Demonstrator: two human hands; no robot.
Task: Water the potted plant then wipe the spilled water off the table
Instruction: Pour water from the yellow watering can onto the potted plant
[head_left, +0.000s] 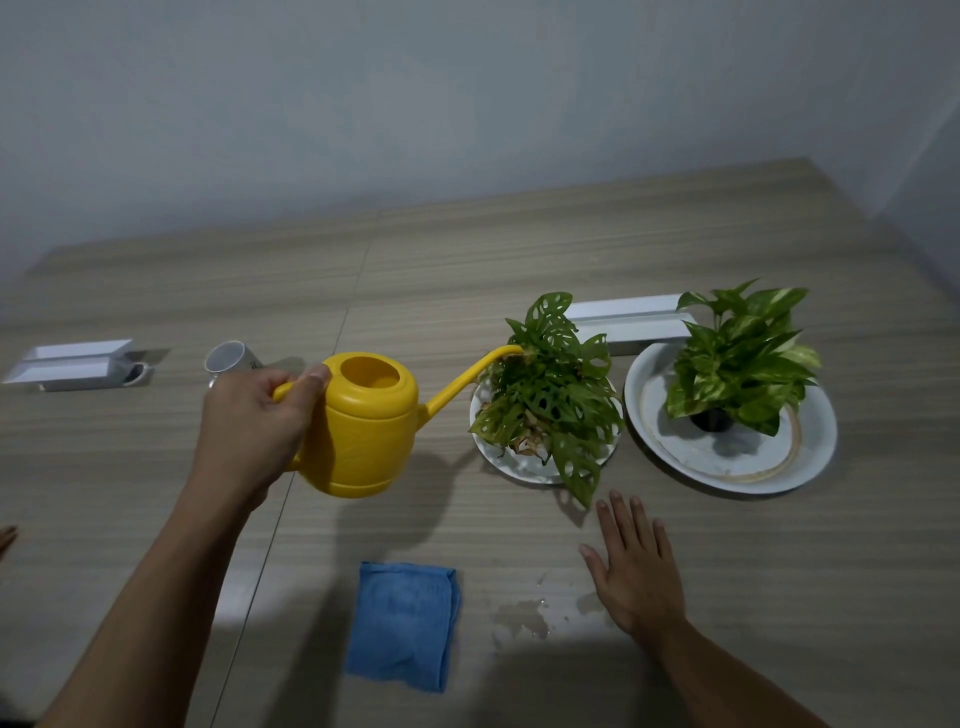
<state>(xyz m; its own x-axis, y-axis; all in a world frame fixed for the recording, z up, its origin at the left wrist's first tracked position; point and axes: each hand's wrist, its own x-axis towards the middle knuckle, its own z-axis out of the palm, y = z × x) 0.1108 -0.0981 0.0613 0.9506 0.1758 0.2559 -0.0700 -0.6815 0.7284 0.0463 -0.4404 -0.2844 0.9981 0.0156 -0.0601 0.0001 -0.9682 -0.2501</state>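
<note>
My left hand (254, 421) grips the handle of a yellow watering can (366, 431), held above the table with its spout tip reaching into the leaves of a holey-leaved potted plant (550, 395). That plant stands on a small white plate (498, 457). My right hand (634, 566) lies flat on the table with fingers spread, just in front of that plant. A folded blue cloth (402, 626) lies on the table near the front edge. A puddle of spilled water (524, 616) sits between the cloth and my right hand.
A second leafy potted plant (743, 353) stands on a larger white plate (810, 457) at the right. A white mug (228, 358) lies behind my left hand. White open cable boxes sit at the far left (67, 364) and behind the plants (628, 317).
</note>
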